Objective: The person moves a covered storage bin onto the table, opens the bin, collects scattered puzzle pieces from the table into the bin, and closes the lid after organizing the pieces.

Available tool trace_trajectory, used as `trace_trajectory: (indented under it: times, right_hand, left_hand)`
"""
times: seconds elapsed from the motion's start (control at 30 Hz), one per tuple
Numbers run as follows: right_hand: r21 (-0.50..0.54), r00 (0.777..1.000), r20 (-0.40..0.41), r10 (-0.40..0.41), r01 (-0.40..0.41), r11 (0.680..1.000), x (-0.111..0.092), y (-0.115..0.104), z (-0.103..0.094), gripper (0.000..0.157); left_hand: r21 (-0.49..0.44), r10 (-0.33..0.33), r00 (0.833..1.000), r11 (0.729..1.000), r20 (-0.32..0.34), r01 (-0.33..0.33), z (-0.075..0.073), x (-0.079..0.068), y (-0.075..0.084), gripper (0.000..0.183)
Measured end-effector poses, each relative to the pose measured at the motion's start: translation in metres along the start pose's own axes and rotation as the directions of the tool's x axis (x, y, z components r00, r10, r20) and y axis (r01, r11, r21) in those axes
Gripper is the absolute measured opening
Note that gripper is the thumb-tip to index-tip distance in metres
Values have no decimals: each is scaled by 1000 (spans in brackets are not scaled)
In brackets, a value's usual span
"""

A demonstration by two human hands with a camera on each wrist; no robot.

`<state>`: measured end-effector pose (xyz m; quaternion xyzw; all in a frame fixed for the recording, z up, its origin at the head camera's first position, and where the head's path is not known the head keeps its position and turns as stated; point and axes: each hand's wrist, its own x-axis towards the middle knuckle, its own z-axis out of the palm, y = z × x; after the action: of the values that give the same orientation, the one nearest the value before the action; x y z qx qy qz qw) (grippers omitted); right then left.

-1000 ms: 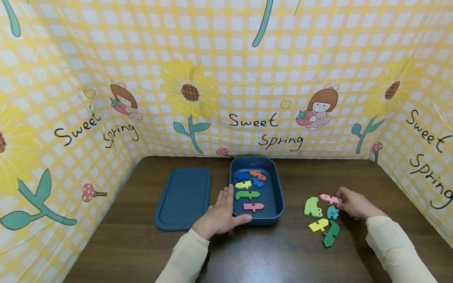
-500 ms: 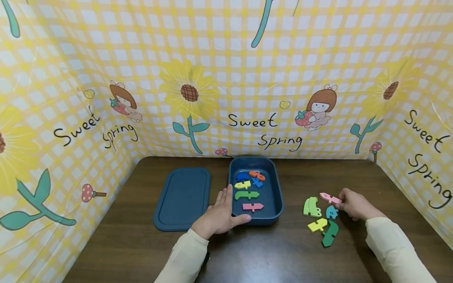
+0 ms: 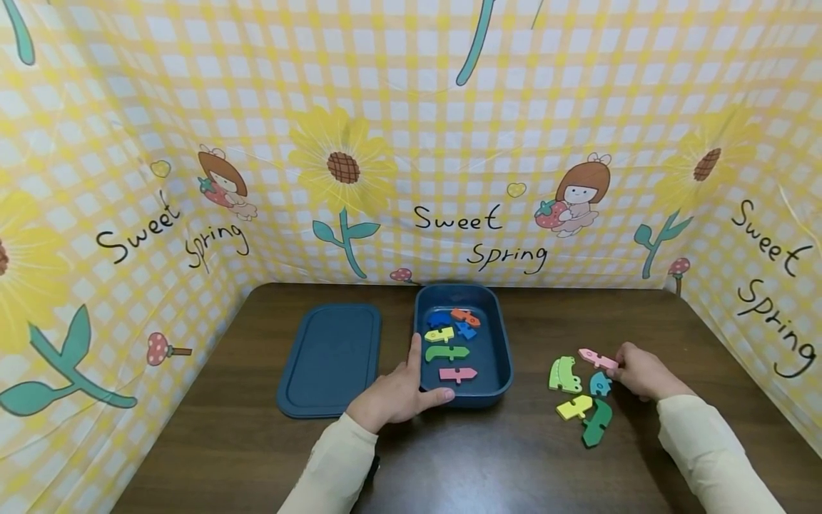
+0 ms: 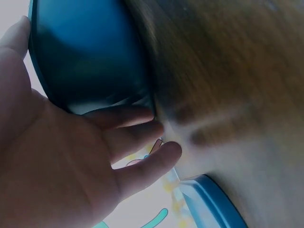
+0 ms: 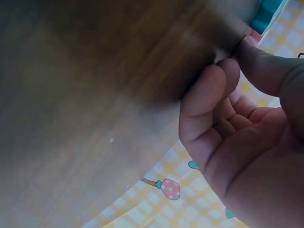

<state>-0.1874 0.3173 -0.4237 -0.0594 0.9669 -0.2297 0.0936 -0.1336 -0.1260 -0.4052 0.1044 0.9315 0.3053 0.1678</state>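
Note:
My left hand (image 3: pixel 392 392) lies against the near left side of a dark blue box (image 3: pixel 505 350), thumb at the front rim and index finger along the left wall. In the left wrist view its other fingers (image 4: pixel 147 171) extend beside the box wall. Inside the box lie several small notched puzzle pieces, among them a pink one (image 3: pixel 458 375), a green one (image 3: pixel 443 353) and an orange one (image 3: pixel 465 317). Over on the right, my right hand (image 3: pixel 648 371) pinches the end of a pink pointed puzzle piece (image 3: pixel 596 358) between thumb and fingertips.
Beside the right hand lie a light green frog-like piece (image 3: pixel 565 375), a teal piece (image 3: pixel 600 385), a yellow piece (image 3: pixel 574 407) and a dark green piece (image 3: pixel 597 422). A flat blue lid (image 3: pixel 330 360) rests left of the box. Patterned cloth (image 3: pixel 462 143) surrounds the table's back and sides.
The left hand's outer fingers have shifted down and out of sight in the head view, while the index finger and thumb stay at the box. The right hand keeps pinching the pink piece.

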Motion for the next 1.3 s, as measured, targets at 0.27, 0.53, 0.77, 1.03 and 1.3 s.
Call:
trace_trajectory:
  times: [0.27, 0.53, 0.77, 1.03, 1.3]
  right_hand:
    - [1, 1000, -8, 0, 0, 1000, 0, 2, 1, 17]
    - [0, 1000, 1, -2, 2, 1000, -1, 2, 0, 16]
    - [6, 1000, 16, 4, -4, 1000, -3, -1, -1, 16]
    - [-39, 999, -3, -39, 39, 998, 0, 2, -1, 14]
    - [-121, 995, -52, -85, 78, 990, 1, 1, -2, 15]
  left_hand:
    - [-63, 24, 999, 998, 41, -21, 0, 0, -1, 117]
    - [-62, 28, 999, 998, 45, -25, -1, 1, -1, 117]
    - [-64, 34, 998, 997, 44, -31, -1, 1, -2, 117]
    - [-60, 31, 998, 998, 47, -28, -2, 0, -2, 118]
    - [-58, 25, 998, 998, 53, -22, -2, 0, -2, 118]
